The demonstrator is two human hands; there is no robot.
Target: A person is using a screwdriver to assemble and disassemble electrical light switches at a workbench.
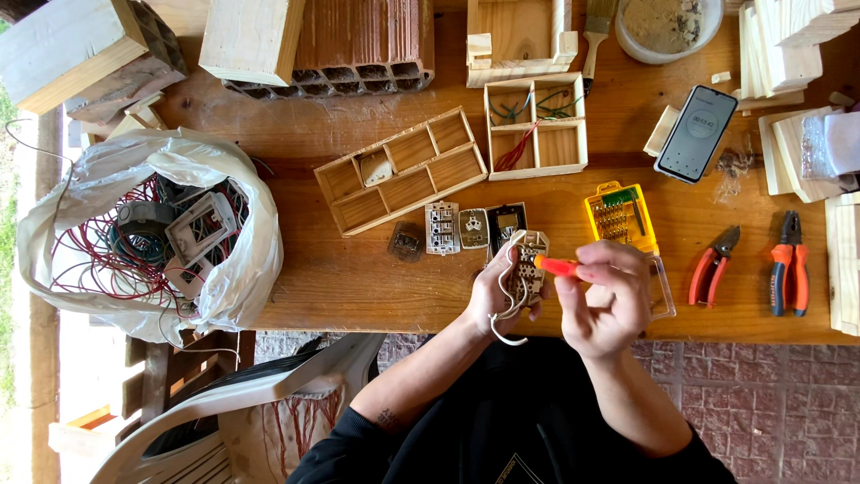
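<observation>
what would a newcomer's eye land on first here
Probably the two hands at the table's near edge: the left hand holds a pale socket module with a white wire, and the right hand points an orange screwdriver at it. Next, the white plastic bag of tangled red wires at far left.

bare table point(358, 278) lies open left of the left hand point(502, 291), between it and the bag point(143, 237) of wires. ahead of the hands a row of socket parts point(457, 227) blocks the way, with the long tray point(400, 169) and the square tray point(536, 125) just behind. right of the right hand point(609, 300), the yellow bit case point(622, 215) stands close. a clear strip runs between it and the cutters point(713, 265), with the pliers point(789, 263) beyond. the phone point(697, 133) and wood pieces point(797, 152) crowd the far right.
</observation>
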